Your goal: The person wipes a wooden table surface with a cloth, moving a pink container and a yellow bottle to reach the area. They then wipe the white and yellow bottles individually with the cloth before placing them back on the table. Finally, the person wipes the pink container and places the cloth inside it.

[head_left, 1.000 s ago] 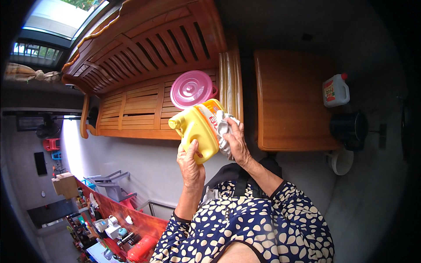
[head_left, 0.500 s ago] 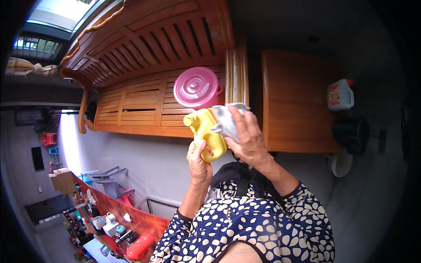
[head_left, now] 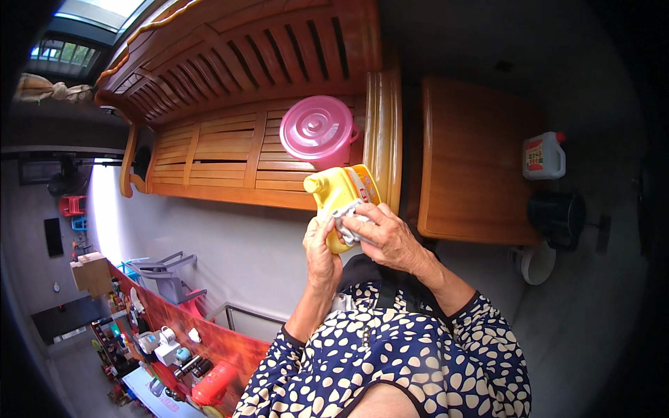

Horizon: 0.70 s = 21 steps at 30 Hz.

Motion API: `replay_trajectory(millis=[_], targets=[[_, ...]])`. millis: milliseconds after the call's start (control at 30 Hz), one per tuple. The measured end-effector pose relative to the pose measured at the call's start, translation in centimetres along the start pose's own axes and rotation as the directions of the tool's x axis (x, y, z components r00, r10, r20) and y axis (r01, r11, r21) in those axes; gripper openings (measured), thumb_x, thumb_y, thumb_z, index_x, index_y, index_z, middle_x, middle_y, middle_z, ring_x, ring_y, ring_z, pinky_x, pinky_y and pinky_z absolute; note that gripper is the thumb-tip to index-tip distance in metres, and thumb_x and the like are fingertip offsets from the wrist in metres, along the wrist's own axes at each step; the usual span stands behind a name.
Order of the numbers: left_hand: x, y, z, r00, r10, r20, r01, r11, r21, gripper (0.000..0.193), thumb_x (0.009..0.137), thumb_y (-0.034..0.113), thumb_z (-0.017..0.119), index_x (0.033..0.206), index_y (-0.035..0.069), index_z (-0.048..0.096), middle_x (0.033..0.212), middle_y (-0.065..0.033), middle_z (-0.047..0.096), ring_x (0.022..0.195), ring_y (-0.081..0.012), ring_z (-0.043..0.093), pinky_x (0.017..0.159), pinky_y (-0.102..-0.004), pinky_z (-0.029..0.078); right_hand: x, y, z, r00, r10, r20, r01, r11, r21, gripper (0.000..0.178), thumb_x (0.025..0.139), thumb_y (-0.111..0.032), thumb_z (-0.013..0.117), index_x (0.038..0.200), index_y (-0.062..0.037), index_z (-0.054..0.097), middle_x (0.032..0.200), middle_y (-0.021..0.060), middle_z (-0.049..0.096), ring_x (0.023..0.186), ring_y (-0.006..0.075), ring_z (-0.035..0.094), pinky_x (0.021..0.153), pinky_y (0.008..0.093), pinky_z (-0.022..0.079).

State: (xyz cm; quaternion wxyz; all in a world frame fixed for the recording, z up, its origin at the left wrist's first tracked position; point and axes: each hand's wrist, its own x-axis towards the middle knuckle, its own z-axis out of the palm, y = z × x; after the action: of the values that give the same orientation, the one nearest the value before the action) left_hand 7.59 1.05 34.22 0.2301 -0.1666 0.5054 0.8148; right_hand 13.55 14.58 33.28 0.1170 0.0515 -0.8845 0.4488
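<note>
A yellow plastic jug with a yellow cap is held up in front of my body, tilted with its cap toward the left. My left hand grips it at the handle side. In my right hand a crumpled light grey cloth is bunched and pressed against the jug near its handle. Part of the printed label shows at the jug's far right side. The fingers of my right hand cover some of the cloth. Just beyond the jug, a pink lidded bucket stands on the wooden bench.
The slatted wooden bench runs across the far side. To the right is a wooden table with a white red-capped jug and a dark pot. A grey chair and a cluttered red table are at left.
My right hand has moved down and left with the cloth, from the jug's label side to near its handle. More of the label now shows, and the jug is slightly farther right.
</note>
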Motion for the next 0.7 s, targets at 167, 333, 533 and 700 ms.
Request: replay_trajectory(millis=[167, 333, 533, 700], targets=[[0.3, -1.1, -1.8, 0.998, 0.013, 0.066, -0.018, 0.997, 0.072, 0.008, 0.088, 0.013, 0.059, 0.088, 0.006, 0.054, 0.077, -0.0009, 0.057, 0.062, -0.0078, 0.051, 0.059, -0.0213, 0.043, -1.5, -0.6, -1.4, 0.983, 0.032, 0.18, -0.053, 0.992, 0.113, 0.04, 0.069, -0.003, 0.063, 0.108, -0.0092, 0.06, 0.102, 0.0136, 0.053, 0.086, 0.0306, 0.056, 0.078, 0.0373, 0.05], [0.3, -1.0, -0.8, 0.997, 0.016, 0.074, -0.023, 0.995, 0.101, 0.008, 0.089, 0.013, 0.059, 0.09, 0.005, 0.056, 0.08, -0.0008, 0.058, 0.064, -0.0073, 0.052, 0.06, -0.0216, 0.043, -0.6, -0.4, -0.3, 0.987, 0.08, -0.14, -0.08, 0.997, 0.006, 0.044, 0.071, -0.004, 0.061, 0.115, -0.0081, 0.057, 0.1, 0.0152, 0.051, 0.088, 0.0315, 0.054, 0.078, 0.0381, 0.049], [0.2, -0.9, -0.9, 0.997, 0.005, 0.083, -0.012, 0.997, 0.082, 0.011, 0.089, 0.015, 0.059, 0.086, 0.005, 0.055, 0.076, -0.0004, 0.056, 0.062, -0.0079, 0.051, 0.056, -0.0212, 0.042, -1.8, -1.9, -0.7, 0.993, 0.068, 0.097, -0.062, 0.996, -0.062, 0.044, 0.068, -0.005, 0.062, 0.112, -0.0107, 0.06, 0.106, 0.0108, 0.052, 0.092, 0.0304, 0.055, 0.08, 0.0389, 0.05], [0.4, -1.1, -1.7, 0.991, 0.019, 0.129, -0.035, 0.991, 0.13, 0.012, 0.089, 0.016, 0.059, 0.086, 0.005, 0.055, 0.073, 0.0002, 0.054, 0.06, -0.0076, 0.05, 0.056, -0.0211, 0.041, -2.6, -0.1, -2.5, 0.994, 0.11, 0.017, -0.109, 0.991, -0.083, 0.043, 0.069, -0.006, 0.062, 0.112, -0.007, 0.058, 0.101, 0.0141, 0.051, 0.089, 0.0313, 0.055, 0.078, 0.0388, 0.05]])
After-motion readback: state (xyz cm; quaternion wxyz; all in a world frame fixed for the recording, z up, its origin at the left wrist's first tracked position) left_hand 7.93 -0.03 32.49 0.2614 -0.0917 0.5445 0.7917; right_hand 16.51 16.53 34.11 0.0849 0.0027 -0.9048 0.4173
